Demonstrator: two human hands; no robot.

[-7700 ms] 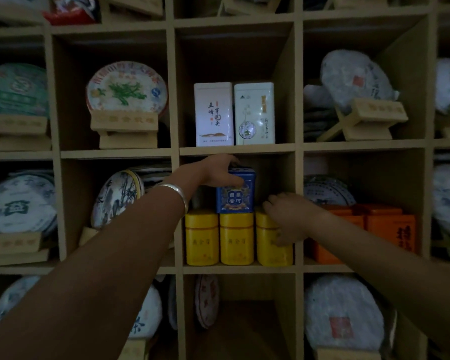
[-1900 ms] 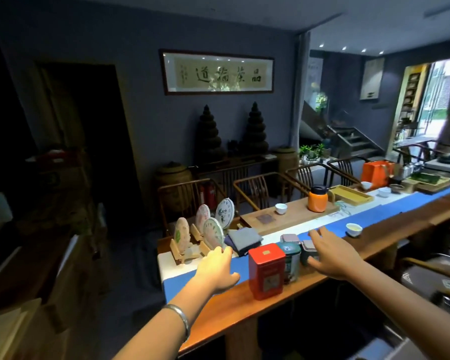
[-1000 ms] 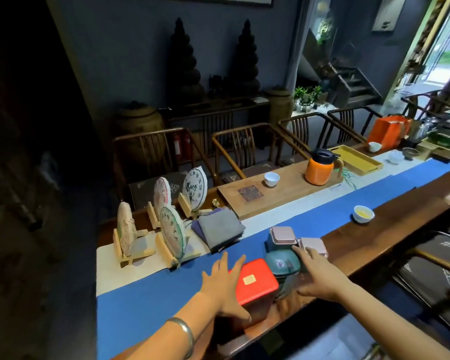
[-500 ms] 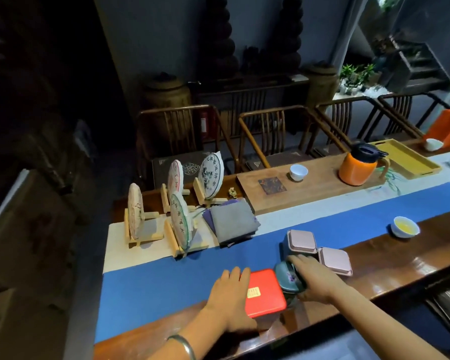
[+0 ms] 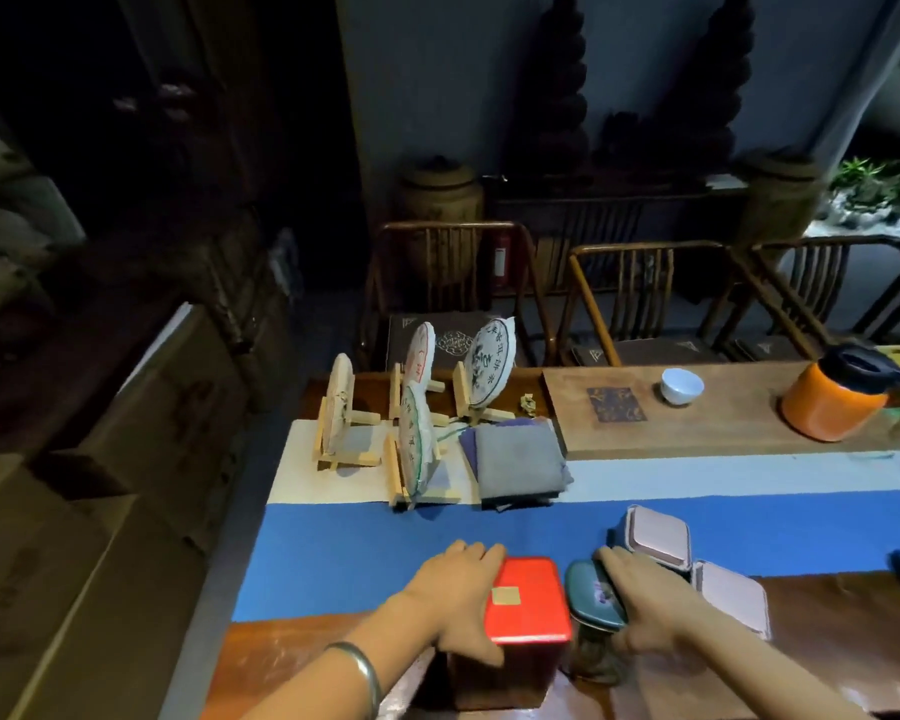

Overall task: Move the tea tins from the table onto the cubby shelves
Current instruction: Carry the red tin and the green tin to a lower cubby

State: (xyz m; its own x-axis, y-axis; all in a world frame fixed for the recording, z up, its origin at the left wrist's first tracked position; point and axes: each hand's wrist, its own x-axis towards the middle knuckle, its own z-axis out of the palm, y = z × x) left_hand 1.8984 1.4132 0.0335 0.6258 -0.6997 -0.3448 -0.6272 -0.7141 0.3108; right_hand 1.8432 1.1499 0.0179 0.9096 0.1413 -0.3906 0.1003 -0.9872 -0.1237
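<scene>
A red square tea tin point(image 5: 528, 600) stands at the near edge of the wooden table point(image 5: 832, 631). My left hand point(image 5: 458, 597) grips its left side, thumb on the near face and fingers along the far side. Right beside it stands a teal tin point(image 5: 591, 597); my right hand point(image 5: 650, 602) wraps round its right side. Two pink-lidded tins point(image 5: 655, 535) point(image 5: 733, 597) stand just right of my right hand. The cubby shelves are out of view.
A blue runner point(image 5: 344, 558) covers the table. Behind it stand several tea cakes on wooden stands point(image 5: 417, 449), folded grey cloths point(image 5: 518, 467), a wooden tray point(image 5: 697, 433) with a white cup point(image 5: 681, 387) and an orange jug point(image 5: 835, 402). Chairs point(image 5: 640, 298) line the far side.
I turned from the shelves to the table. Over the last second both hands came down and closed round the red and teal tins; the view tilted further down.
</scene>
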